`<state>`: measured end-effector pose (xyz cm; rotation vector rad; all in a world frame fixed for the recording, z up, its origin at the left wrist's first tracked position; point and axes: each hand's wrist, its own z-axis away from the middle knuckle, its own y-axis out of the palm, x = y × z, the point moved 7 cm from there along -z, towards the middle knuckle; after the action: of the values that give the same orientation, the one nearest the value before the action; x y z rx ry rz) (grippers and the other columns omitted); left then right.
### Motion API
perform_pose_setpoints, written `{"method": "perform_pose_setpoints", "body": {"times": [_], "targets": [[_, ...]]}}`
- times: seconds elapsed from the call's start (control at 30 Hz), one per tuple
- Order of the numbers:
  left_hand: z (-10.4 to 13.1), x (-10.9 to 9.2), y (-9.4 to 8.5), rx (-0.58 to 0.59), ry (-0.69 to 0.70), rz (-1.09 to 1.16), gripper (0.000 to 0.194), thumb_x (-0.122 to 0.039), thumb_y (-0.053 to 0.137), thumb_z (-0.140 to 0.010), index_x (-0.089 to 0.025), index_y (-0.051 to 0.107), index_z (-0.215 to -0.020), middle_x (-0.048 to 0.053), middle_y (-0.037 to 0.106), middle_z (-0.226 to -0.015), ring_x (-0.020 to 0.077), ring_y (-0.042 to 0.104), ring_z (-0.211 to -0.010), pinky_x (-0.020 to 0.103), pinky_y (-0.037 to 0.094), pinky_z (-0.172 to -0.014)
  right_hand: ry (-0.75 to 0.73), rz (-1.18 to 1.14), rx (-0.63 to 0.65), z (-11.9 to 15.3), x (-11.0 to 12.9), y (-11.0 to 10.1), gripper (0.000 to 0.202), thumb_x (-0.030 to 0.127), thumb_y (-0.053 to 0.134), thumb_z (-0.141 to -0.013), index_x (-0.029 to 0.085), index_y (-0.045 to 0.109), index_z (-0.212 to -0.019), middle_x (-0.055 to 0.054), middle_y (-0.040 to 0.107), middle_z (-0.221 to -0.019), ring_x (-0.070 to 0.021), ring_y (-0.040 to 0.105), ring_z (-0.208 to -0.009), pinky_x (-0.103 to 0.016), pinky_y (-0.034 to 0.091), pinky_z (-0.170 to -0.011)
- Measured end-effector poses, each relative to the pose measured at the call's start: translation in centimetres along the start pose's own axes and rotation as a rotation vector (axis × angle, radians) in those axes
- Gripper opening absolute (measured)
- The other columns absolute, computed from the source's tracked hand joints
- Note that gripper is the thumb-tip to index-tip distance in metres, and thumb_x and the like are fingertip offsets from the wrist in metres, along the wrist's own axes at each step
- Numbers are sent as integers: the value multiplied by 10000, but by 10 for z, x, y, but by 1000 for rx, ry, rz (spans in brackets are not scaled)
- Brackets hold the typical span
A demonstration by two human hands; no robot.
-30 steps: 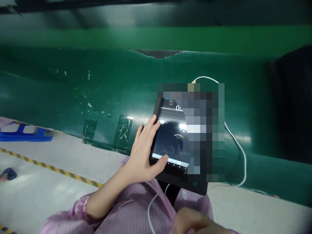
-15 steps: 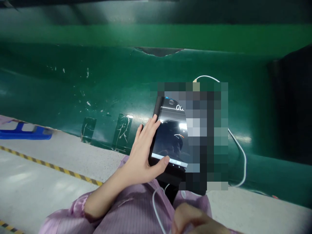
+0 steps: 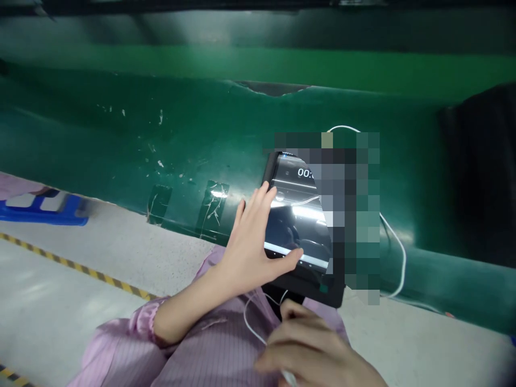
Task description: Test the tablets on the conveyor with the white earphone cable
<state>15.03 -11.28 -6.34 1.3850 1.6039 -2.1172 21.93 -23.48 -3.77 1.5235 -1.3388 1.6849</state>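
A tablet [image 3: 298, 226] in a black case leans at the front edge of the green-covered table, its lit screen facing up and showing digits. Blurred blocks hide its right part. My left hand [image 3: 252, 252] lies over its left side, fingers stretched along the case edge and thumb spread across the bottom of the screen. Below the tablet, close to my body, my right hand [image 3: 310, 344] is closed around a thin white cable [image 3: 252, 328]. A pale end of it shows under the fingers.
The green table [image 3: 201, 123] has scuffs, tape patches and a torn spot. Another white cable [image 3: 399, 252] loops right of the tablet. A dark object [image 3: 484, 177] stands at the right. Blue plastic stool [image 3: 44, 207] and striped floor tape [image 3: 80, 266] are at the left.
My right hand has risen from the bottom edge toward the tablet's underside, and the white cable has shifted with it. My left hand stays on the tablet; the view has moved slightly.
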Motion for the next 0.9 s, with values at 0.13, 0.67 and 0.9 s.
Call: {"method": "perform_pose_setpoints", "body": {"times": [0.13,0.67,0.9], "targets": [[0,-1,3,-7,1,-22,974,-442,700,-806,-251,90,-1541,177,181,-1651,362,157,-1526,649,104,-1201,161,-72,53,8,-34,15,319,345,369,-1062,226,663,-1099,-22,721,-940,-130,681,-866,-241,569,-801],[1,4,0,62,-13,75,981,-376,662,-823,-313,5,-1549,133,109,-1673,349,108,-1536,640,-1,-1206,298,431,-103,52,-104,6,519,79,383,-925,269,572,-1370,-80,633,-1339,-270,622,-1211,-425,559,-978],[1,2,0,53,-5,71,965,-371,633,-846,-306,-18,-1555,134,121,-1671,342,126,-1535,641,40,-1209,327,376,-47,88,-73,-28,559,209,456,-966,275,392,-1518,-83,605,-1373,-246,657,-1148,-318,601,-883]]}}
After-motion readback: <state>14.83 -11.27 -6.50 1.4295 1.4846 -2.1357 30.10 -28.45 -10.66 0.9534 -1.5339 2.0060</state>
